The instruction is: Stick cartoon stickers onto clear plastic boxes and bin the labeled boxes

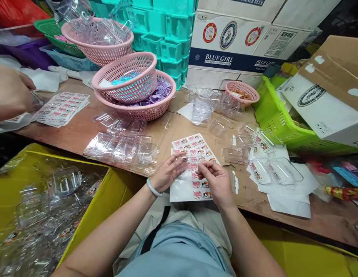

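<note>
My left hand [168, 172] and my right hand [215, 180] meet over a sticker sheet [193, 169] at the table's near edge. Both pinch a small clear plastic box [192, 162] between their fingertips, just above the sheet's red and white cartoon stickers. A pale bangle sits on my left wrist. More clear boxes [121, 144] lie in rows to the left of the sheet, and a few labelled ones [262, 169] rest on white backing papers to the right.
Stacked pink baskets [135, 86] hold purple and blue pieces at the back. A yellow bin [46, 207] of finished clear boxes stands at lower left. A green crate [278, 115] and cardboard cartons [328, 92] crowd the right. Another person's hand [10, 94] works at far left beside sticker sheets [62, 107].
</note>
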`<move>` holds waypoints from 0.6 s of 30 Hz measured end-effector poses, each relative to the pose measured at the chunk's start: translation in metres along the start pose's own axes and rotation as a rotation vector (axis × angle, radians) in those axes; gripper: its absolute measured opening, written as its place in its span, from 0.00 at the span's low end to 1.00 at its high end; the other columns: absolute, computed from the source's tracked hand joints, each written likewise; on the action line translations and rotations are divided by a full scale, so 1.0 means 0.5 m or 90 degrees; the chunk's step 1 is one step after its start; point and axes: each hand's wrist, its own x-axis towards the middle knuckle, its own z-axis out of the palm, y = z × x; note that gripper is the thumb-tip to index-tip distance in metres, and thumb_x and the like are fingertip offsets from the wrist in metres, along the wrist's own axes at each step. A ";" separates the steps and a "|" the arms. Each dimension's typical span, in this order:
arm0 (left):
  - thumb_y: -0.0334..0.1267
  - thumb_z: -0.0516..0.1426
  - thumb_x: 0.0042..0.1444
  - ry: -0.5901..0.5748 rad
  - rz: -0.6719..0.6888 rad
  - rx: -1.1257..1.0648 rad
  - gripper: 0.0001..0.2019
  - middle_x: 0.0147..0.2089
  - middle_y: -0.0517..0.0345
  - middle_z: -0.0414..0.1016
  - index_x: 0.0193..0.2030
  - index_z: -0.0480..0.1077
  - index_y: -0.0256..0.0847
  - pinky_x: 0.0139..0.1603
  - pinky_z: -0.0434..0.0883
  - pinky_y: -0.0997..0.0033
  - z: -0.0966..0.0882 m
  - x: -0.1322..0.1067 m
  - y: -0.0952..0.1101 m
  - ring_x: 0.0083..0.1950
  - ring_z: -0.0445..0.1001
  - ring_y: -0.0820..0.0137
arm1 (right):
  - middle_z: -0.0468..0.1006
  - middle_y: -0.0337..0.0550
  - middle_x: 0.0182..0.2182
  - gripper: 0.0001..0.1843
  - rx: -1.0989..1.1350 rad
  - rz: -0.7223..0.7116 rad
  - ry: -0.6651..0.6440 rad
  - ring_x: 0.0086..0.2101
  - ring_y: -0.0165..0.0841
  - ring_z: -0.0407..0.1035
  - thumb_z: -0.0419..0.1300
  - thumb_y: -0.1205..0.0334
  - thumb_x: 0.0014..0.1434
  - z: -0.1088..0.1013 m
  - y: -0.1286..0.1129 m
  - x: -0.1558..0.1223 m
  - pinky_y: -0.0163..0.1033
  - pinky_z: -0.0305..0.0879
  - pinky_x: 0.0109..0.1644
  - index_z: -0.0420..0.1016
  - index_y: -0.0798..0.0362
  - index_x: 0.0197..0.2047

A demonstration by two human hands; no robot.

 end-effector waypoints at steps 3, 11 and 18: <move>0.40 0.64 0.55 -0.011 -0.003 0.005 0.17 0.47 0.55 0.74 0.51 0.73 0.42 0.46 0.69 0.77 -0.002 0.000 0.000 0.41 0.73 0.78 | 0.77 0.38 0.24 0.15 -0.030 0.003 -0.003 0.23 0.26 0.67 0.68 0.51 0.51 0.001 0.000 0.002 0.32 0.65 0.28 0.78 0.54 0.34; 0.42 0.64 0.54 -0.019 -0.002 0.010 0.19 0.46 0.54 0.74 0.52 0.72 0.41 0.47 0.70 0.73 -0.006 0.000 -0.001 0.41 0.74 0.76 | 0.76 0.38 0.24 0.15 -0.099 -0.024 -0.020 0.23 0.27 0.66 0.67 0.50 0.51 0.001 -0.008 0.017 0.32 0.64 0.27 0.78 0.54 0.33; 0.41 0.64 0.54 -0.022 -0.008 0.015 0.19 0.46 0.54 0.74 0.52 0.72 0.41 0.48 0.70 0.72 -0.009 0.002 0.001 0.41 0.74 0.75 | 0.76 0.38 0.25 0.14 -0.111 -0.031 -0.029 0.24 0.27 0.67 0.67 0.51 0.51 0.003 -0.005 0.021 0.32 0.63 0.29 0.78 0.54 0.33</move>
